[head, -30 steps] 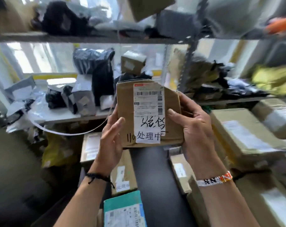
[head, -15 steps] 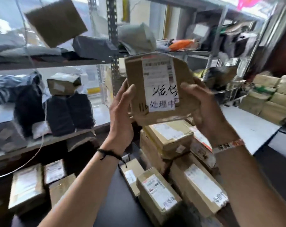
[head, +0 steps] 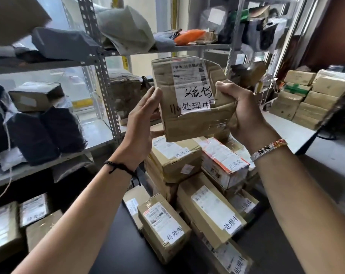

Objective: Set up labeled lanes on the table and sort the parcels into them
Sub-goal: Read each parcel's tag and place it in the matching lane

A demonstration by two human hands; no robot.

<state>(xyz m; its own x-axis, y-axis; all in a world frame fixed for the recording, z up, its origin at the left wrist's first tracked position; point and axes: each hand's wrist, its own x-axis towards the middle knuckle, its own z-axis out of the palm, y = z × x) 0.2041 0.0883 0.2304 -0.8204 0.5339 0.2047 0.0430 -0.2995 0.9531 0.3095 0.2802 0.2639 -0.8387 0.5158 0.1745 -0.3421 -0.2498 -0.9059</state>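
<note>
I hold a worn brown cardboard parcel [head: 189,99] upright at chest height, above a heap of boxes. A white shipping label with a barcode, black handwriting and a printed status sticker faces me. My left hand [head: 142,119] presses flat against the parcel's left edge, fingers extended. My right hand [head: 240,111] wraps around its crumpled right side. Below lies a pile of labeled parcels [head: 205,200] on a dark table [head: 118,240], among them a small box [head: 161,226] and a white and red box [head: 223,163].
Metal shelving [head: 104,62] at left and behind carries grey and black mailer bags and boxes. More labeled boxes [head: 15,222] lie at lower left. A white table [head: 298,133] at right bears stacked taped cartons [head: 310,95].
My view has swung to the right, from the left shelves to the parcel heap and white table. The parcel stays in both hands, with my right hand now gripping its crumpled side lower down.
</note>
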